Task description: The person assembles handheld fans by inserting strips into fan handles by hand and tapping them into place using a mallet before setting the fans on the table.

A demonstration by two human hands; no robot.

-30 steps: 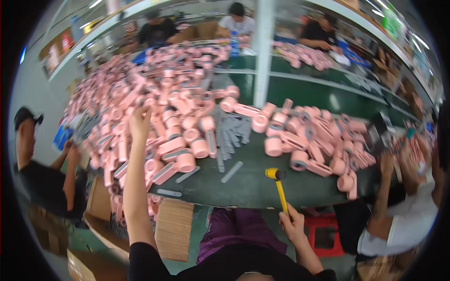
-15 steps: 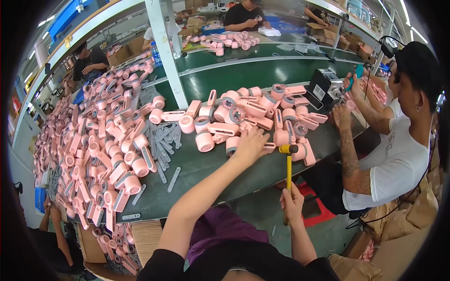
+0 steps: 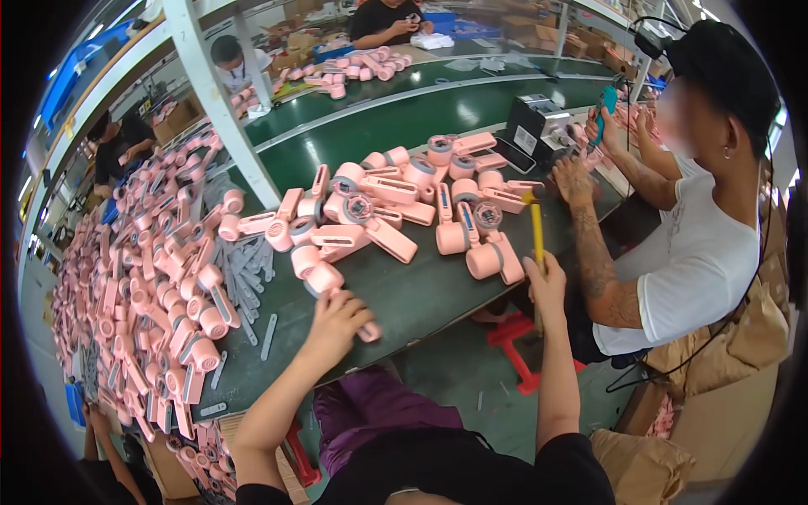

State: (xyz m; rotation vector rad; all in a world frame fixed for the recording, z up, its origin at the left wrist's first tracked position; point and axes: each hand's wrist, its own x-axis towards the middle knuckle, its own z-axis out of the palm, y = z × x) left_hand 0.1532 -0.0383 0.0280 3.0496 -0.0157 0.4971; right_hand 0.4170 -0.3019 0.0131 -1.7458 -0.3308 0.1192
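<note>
My left hand (image 3: 338,326) is closed around a pink handheld fan (image 3: 323,278), down at the near edge of the green tabletop. The fan's round head points away from me, and its handle end shows beyond my fingers. In my right hand (image 3: 547,282) is a small hammer (image 3: 538,227), its yellow handle upright and its head raised near the right end of the fan pile. Ahead of both hands lies a loose pile of pink fans (image 3: 394,190), some with round heads open and inner parts showing.
A much larger heap of pink fans (image 3: 135,295) covers the left side, with grey flat strips (image 3: 244,269) beside it. At right a co-worker (image 3: 673,252) holds a teal tool (image 3: 607,105) near a black-and-silver machine (image 3: 534,126). A white post (image 3: 220,101) rises from the table's far side.
My left hand has come from the pile toward the near edge, now gripping a fan. My right hand has lifted the hammer. The whole view has shifted.
</note>
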